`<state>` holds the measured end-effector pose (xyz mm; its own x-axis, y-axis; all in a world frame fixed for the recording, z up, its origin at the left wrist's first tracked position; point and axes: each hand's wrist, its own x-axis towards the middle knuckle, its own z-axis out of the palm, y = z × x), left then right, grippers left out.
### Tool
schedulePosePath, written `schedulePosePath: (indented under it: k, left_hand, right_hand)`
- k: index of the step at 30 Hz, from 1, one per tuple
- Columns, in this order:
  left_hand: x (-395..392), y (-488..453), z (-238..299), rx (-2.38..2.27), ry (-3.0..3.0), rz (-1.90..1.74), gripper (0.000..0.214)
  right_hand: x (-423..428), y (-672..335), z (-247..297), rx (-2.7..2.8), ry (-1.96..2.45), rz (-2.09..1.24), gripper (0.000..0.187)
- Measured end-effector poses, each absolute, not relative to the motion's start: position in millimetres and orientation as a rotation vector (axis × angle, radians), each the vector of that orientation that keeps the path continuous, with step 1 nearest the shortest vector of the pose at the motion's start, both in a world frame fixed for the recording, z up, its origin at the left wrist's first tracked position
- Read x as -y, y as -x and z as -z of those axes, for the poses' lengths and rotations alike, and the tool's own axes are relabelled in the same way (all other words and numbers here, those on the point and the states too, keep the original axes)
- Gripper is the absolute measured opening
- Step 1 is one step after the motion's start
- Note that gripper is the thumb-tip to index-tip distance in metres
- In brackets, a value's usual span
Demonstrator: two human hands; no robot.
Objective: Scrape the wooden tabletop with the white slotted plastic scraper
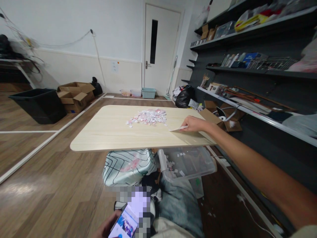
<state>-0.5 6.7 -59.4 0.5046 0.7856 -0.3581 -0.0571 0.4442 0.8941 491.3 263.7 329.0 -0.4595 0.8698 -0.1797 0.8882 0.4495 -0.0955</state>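
My right hand (193,124) is over the right part of a pale wood-grain table (109,132). Its fingers are closed on a thin, flat white piece (177,129), perhaps folded paper; I cannot tell exactly. Left of it, towards the far edge, a heap of small white and pinkish paper scraps (151,116) lies spread on the tabletop. Low at the bottom of the view, my left hand (107,226) is wrapped round a smartphone (125,223) with its screen lit. Part of the phone's surroundings is pixelated.
Below the table's near edge sit a clear plastic bin (192,163) with scraps inside and a white patterned fabric stool (128,167). A black bin (41,104) and cardboard boxes (75,96) stand at left. Loaded shelves (260,71) line the right wall; a door (162,49) is behind.
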Motion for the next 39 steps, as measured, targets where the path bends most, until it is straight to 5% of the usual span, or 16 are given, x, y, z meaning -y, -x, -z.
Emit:
schedulePosePath:
  k: [10,23,39]
  left_hand:
    - [-15,4,37,-0.794,-1.038,-0.536,0.078]
    - [-7,3,20,-0.834,-1.008,-0.56,0.064]
    - [-3,-2,-21,-0.942,-0.975,-0.574,0.061]
  right_hand:
    - [-251,-494,-345,-2.62,-1.64,0.322,0.047]
    - [-254,-457,-345,-2.364,-1.484,0.04,0.01]
    - [-271,-473,-331,-2.495,-1.271,0.317,0.023]
